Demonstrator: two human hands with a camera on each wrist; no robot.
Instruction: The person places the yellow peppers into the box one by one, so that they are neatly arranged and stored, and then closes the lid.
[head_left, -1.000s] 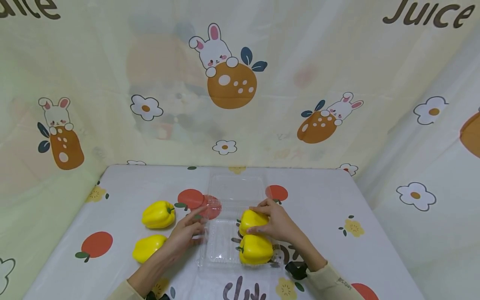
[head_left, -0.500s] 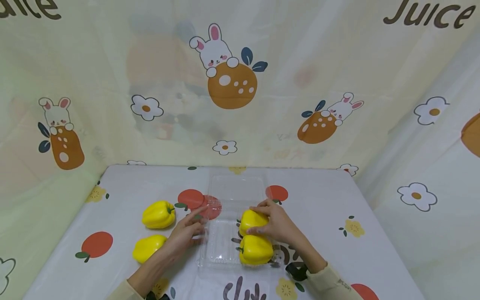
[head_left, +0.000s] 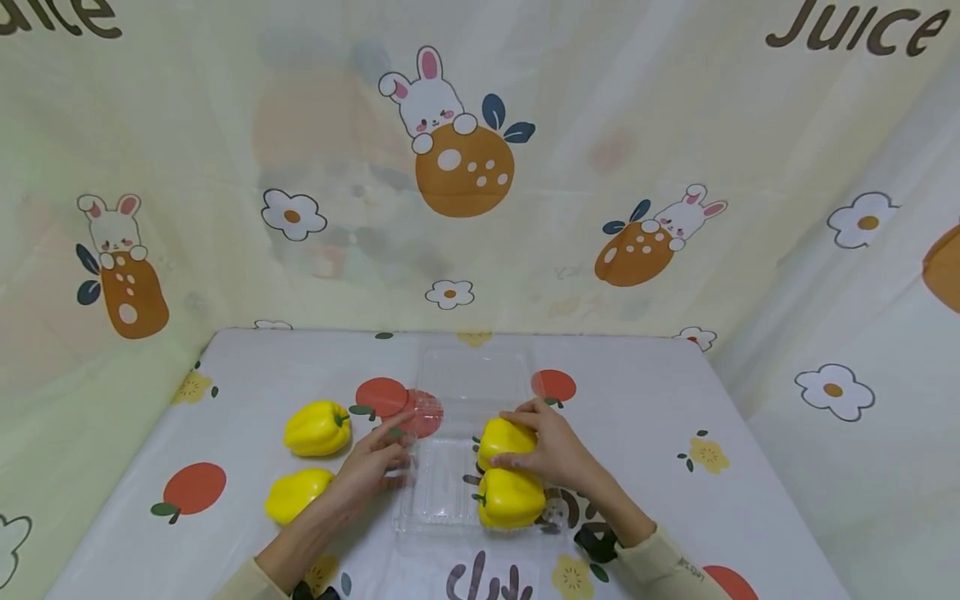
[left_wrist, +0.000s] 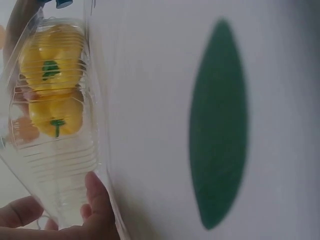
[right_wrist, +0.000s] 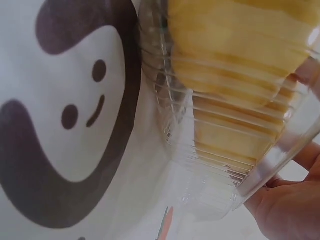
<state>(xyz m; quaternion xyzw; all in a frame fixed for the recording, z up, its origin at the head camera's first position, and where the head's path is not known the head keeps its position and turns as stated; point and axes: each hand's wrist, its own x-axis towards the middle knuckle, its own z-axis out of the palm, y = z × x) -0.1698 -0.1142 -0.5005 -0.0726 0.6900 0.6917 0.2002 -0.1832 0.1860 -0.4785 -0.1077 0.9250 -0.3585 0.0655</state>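
In the head view my right hand (head_left: 551,446) grips the far yellow bell pepper (head_left: 504,442), thumb on its near side and fingers on its far side. This pepper sits in the right part of a clear plastic clamshell box (head_left: 438,492), beside a nearer yellow bell pepper (head_left: 513,500). My left hand (head_left: 371,462) holds the box's left side; the left wrist view shows the thumb (left_wrist: 97,197) against the outer wall and a finger (left_wrist: 22,211) at the rim. Both peppers' green stems face left. The right wrist view sees the peppers through the ribbed wall (right_wrist: 235,120).
Two more yellow bell peppers lie left of the box, one farther back (head_left: 317,429) and one nearer (head_left: 296,496), partly behind the left forearm. The box's clear lid (head_left: 476,375) lies folded back. A printed cloth (head_left: 637,400) covers the table; a patterned curtain stands behind.
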